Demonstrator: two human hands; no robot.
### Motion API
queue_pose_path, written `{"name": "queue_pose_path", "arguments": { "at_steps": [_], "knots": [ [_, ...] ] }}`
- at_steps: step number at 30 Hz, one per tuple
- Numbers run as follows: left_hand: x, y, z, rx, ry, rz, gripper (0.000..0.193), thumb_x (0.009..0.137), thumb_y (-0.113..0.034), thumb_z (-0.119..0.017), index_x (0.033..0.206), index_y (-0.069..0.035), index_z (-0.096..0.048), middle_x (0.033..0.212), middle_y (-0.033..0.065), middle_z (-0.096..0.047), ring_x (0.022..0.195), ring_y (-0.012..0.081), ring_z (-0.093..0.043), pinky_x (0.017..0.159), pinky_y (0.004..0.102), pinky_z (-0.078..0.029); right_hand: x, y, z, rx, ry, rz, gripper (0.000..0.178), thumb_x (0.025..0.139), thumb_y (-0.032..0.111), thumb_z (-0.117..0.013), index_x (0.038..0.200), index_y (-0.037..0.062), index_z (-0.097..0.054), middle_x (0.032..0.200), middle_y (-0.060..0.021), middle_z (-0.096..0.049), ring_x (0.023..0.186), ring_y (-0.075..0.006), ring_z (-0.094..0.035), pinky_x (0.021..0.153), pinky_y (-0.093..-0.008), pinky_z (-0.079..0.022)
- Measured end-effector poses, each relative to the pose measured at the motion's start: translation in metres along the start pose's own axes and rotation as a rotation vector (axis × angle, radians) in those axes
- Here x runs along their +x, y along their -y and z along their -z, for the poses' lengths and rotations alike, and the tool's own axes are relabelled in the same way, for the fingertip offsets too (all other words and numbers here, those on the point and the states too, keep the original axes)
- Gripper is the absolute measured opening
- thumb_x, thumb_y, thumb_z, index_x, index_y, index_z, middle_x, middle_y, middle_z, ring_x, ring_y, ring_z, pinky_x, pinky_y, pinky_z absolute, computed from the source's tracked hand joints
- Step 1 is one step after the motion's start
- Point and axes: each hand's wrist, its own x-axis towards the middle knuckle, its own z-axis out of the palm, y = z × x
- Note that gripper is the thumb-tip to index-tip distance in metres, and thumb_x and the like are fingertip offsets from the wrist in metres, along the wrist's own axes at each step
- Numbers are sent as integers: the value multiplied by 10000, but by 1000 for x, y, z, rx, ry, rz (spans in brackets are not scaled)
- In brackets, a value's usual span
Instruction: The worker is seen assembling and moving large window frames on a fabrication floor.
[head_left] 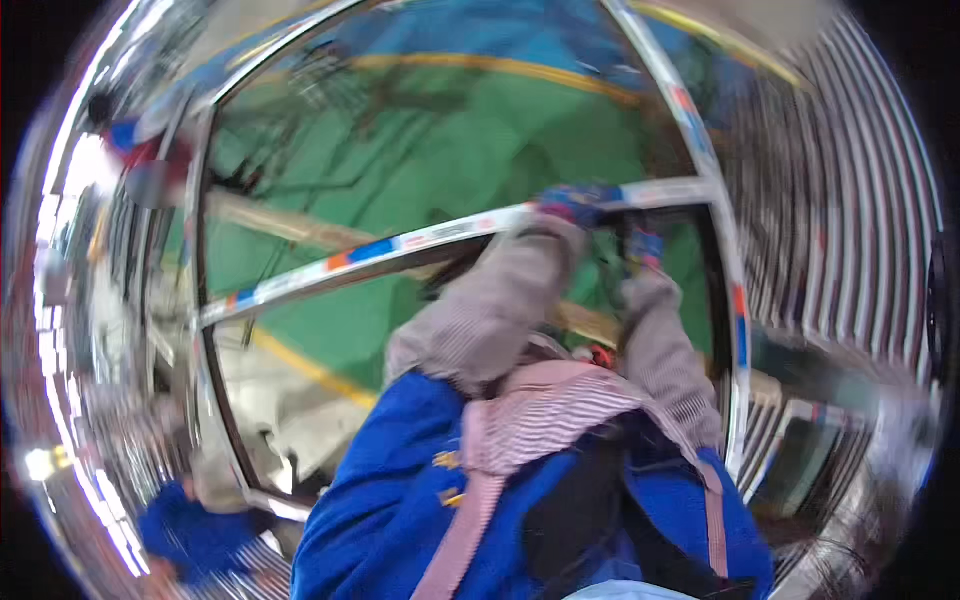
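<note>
A large rectangular frame, wrapped in white film with blue and orange patches, stretches around and in front of me. Its crossbar slants up from left to right. My left hand, in a blue and purple glove, is closed over the top of this crossbar near its right end. Just below the bar, close to the frame's right side bar, is my right hand, also gloved. Motion blur smears its fingers, and a dark shape beside it cannot be made out. Grey striped sleeves cover both my forearms.
Long ribbed profiles are stacked on the right. A pale wooden-looking strip runs beneath the frame, above the green floor with yellow lines. One person in blue is at the lower left, another person at the upper left.
</note>
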Motion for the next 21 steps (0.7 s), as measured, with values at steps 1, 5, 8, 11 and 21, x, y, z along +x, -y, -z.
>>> {"name": "queue_pose_path", "arguments": {
  "at_steps": [1,5,8,11,21],
  "knots": [
    [-4,-9,20,43,54,-20,464,845,-355,-513,1264,-201,-386,1210,81,-493,1035,322,-549,865,462,-444,6,-12,2,285,31,-207,418,815,424,-577,1068,92,-592,857,-71,-634,763,-201,-593,664,-329,-459],
    [-12,-36,46,182,132,-72,606,824,-343,-560,1363,-164,-347,1315,85,-455,1078,312,-558,888,458,-467,43,0,-16,1189,-87,-656,206,841,295,-648,926,108,-636,630,-29,-596,468,-135,-528,404,-297,-402],
    [1,-46,35,210,130,-119,660,808,-389,-598,1377,-171,-344,1205,125,-529,1020,319,-583,817,425,-507,53,-20,-20,1406,41,-591,170,853,251,-634,938,103,-635,619,-33,-593,432,-131,-502,382,-284,-388],
    [8,-45,34,226,153,-103,621,818,-380,-595,1350,-147,-377,1148,116,-558,996,305,-593,807,428,-510,60,-10,-14,1330,52,-663,161,863,220,-620,959,90,-628,622,-31,-589,414,-124,-480,371,-262,-369],
    [11,-43,32,241,149,-69,625,815,-379,-604,1349,-149,-375,1133,120,-571,979,305,-605,795,410,-515,59,-11,10,836,181,-445,266,806,251,-672,999,79,-610,796,-48,-631,622,-170,-594,532,-311,-470]
  ]
}}
